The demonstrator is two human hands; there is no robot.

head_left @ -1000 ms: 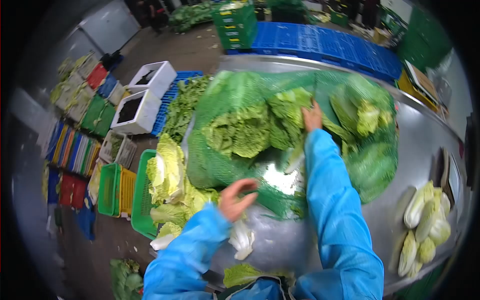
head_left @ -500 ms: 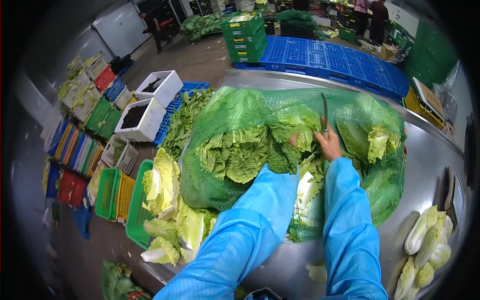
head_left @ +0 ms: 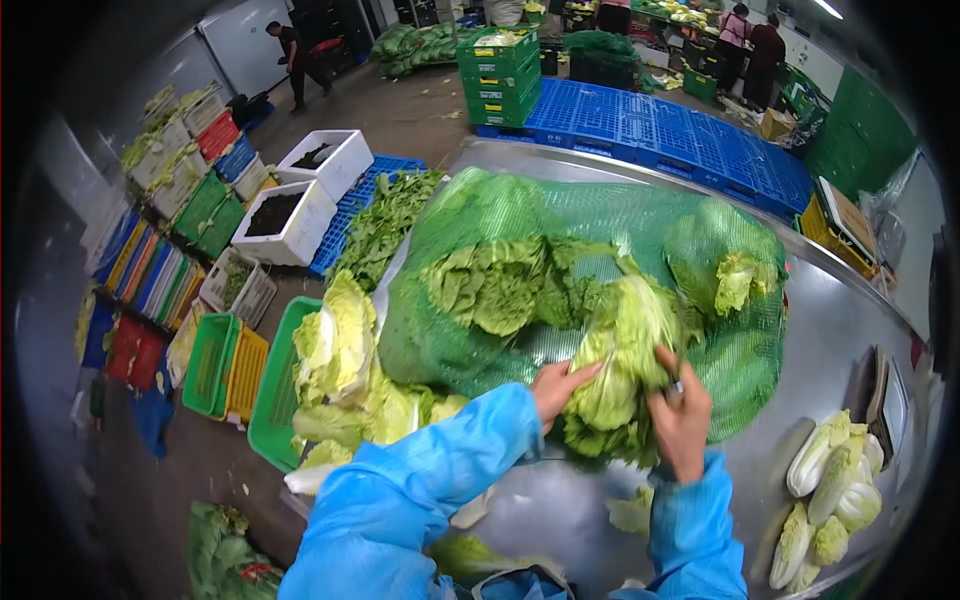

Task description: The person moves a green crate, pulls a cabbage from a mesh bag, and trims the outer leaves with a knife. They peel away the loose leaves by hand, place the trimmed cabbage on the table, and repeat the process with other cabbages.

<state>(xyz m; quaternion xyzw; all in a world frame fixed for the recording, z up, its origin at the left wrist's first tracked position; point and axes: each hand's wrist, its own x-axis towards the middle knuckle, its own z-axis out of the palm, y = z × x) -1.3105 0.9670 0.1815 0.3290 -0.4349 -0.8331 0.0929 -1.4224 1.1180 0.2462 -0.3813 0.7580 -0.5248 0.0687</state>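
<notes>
A leafy napa cabbage (head_left: 628,340) is between my hands, in front of the opening of the green mesh bag (head_left: 745,405). My left hand (head_left: 562,392) grips its left side, thumb on the outer leaves. At its right side is my right hand (head_left: 683,425), fingers closed round a knife (head_left: 676,386); only a small dark part of the knife shows, its blade hidden. More cabbages (head_left: 495,290) lie inside the bag on the steel table (head_left: 560,500). A loose leaf (head_left: 630,512) rests on the metal near my right sleeve.
Pale trimmed cabbages (head_left: 835,475) lie at the table's right. To the left, a green crate (head_left: 268,420) stands beside piled yellowish outer leaves (head_left: 340,345). White foam boxes (head_left: 325,165), stacked green crates (head_left: 500,80) and blue pallets (head_left: 650,125) stand beyond. Several people are in the background.
Both hands have come back toward me from inside the bag, bringing a cabbage to its front edge. The knife blade, upright before, is now hidden. A background person at upper left has shifted.
</notes>
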